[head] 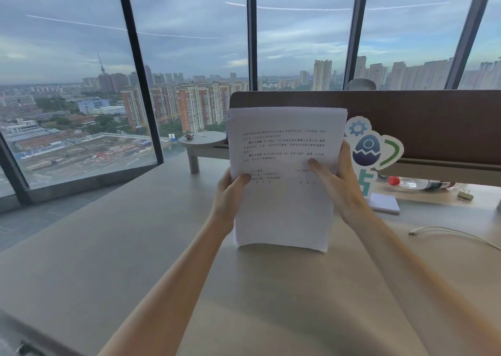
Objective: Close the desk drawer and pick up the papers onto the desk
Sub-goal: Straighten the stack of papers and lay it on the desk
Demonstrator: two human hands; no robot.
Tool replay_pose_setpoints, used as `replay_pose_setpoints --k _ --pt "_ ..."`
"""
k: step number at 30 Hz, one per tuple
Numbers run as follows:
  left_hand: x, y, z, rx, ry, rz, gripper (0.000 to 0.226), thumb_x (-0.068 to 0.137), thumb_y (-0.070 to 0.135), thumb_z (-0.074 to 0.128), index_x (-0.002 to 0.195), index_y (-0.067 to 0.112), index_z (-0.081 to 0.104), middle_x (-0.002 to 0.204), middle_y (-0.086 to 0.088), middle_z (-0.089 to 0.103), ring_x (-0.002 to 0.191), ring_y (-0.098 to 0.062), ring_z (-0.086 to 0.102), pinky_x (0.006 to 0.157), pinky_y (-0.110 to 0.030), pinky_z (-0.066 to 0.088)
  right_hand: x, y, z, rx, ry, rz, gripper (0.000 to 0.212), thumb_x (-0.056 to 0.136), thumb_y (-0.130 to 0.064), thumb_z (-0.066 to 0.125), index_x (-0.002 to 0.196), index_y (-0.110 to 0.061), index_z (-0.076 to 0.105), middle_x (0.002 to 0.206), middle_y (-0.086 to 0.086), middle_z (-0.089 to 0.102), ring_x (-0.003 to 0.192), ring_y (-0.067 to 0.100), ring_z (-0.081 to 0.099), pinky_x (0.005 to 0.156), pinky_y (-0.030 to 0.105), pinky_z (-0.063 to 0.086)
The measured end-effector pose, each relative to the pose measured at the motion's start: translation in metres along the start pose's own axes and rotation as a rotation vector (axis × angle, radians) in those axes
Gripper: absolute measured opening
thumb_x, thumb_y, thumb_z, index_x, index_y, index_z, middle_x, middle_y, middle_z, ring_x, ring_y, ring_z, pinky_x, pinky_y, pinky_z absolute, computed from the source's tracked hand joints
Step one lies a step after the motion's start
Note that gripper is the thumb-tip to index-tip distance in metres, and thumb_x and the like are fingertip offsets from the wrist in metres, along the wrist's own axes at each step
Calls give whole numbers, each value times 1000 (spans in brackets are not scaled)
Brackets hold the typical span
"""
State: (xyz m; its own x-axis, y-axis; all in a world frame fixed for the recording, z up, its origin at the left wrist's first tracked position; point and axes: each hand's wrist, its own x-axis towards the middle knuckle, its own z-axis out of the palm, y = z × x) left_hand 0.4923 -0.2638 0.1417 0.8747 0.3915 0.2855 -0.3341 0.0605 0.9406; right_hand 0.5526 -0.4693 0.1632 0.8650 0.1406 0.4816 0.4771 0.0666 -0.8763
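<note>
Head view looks down along 2 bare forearms to a stack of papers (284,171) held upright over the desk (135,247), its printed face toward the camera and its lower edge hanging just above the desktop, not clearly touching it. Left hand (230,193) clamps the stack's left edge, thumb pressed across the front of the top sheet and the other fingers hidden behind. Right hand (339,187) clamps the right edge the same way, thumb lying over the printed lines and the fingers wrapped round the back. Both hands sit at about mid-height of the sheets, set apart by the width of the page. Top corners of the sheets fan slightly, showing several layers. Behind the stack a brown divider panel (406,117) runs along the far edge of the desk. Just right of the papers a cardboard cutout (371,144) with a gear and a cracked egg stands against the panel. Beyond it a clear bottle (420,183) with a red cap lies on its side, a small pad of white notes (385,202) rests near the right hand, and a white cable (447,233) trails across the desktop. No drawer shows in this view. Tall windows (67,71) look out over a city
</note>
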Motion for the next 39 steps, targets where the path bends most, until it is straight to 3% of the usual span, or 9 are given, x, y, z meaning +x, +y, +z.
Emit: replay_pose_setpoints --k 5,9,13,19,23,26,30,34,39 --pt "-15 -20 -4 91 -19 -64 29 91 5 51 101 24 70 94 8 75 87 -11 69 72 -21 56 -10 22 -1 14 33 128 38 90 -34 65 126 -36 49 120 -15 64 109 10 62 94 41 53" --pt "-16 -28 0 111 27 -70 33 84 1 54 110 14 68 105 -7 74 98 -23 67 85 -39 54 -20 40 2 62 83 189 25 93 -27 62 118 -29 59 116 -9 69 109 16 65 83 34 53" --pt "-12 -33 1 92 76 -60 34 77 16 53 109 12 64 109 -12 71 103 -28 67 90 -48 53 -20 41 5 63 116 190 23 96 -19 56 119 -23 55 118 -4 65 109 18 62 85 37 51" --pt "-14 -42 -3 13 79 -52 18 90 -3 43 105 -9 50 92 -11 59 86 -20 54 76 -35 43 -22 48 3 31 106 209 27 92 -19 57 117 -28 58 115 -6 69 106 16 66 94 46 54" --pt "-8 -41 -9 131 80 -30 14 84 8 52 92 -1 46 88 -14 62 82 -22 58 74 -38 44 -25 45 2 5 57 201 33 93 -19 54 123 -33 58 119 -8 69 109 15 66 90 38 54" --pt "-8 -38 -8 154 67 -8 7 88 3 49 91 9 47 90 -9 63 83 -22 59 76 -38 46 -24 37 4 3 51 193 32 95 -15 53 123 -28 58 118 -7 70 105 11 67 83 31 54" --pt "-1 -31 -10 124 97 56 14 78 15 51 92 12 48 89 -9 62 84 -21 57 79 -43 48 -19 24 8 18 45 151 31 96 -11 52 124 -24 58 114 -8 71 100 10 69 82 31 55" --pt "-6 -29 -13 94 119 62 11 76 17 55 81 27 52 86 -3 62 84 -20 57 79 -38 44 -21 21 10 42 45 124 28 95 -15 56 120 -26 53 115 -9 67 101 8 65 81 29 53" --pt "-22 -47 -18 182 17 7 33 89 12 48 115 22 66 112 0 73 109 -23 66 98 -48 50 -26 37 11 11 63 202 27 95 -12 52 119 -22 54 114 -4 66 105 16 64 76 31 50"
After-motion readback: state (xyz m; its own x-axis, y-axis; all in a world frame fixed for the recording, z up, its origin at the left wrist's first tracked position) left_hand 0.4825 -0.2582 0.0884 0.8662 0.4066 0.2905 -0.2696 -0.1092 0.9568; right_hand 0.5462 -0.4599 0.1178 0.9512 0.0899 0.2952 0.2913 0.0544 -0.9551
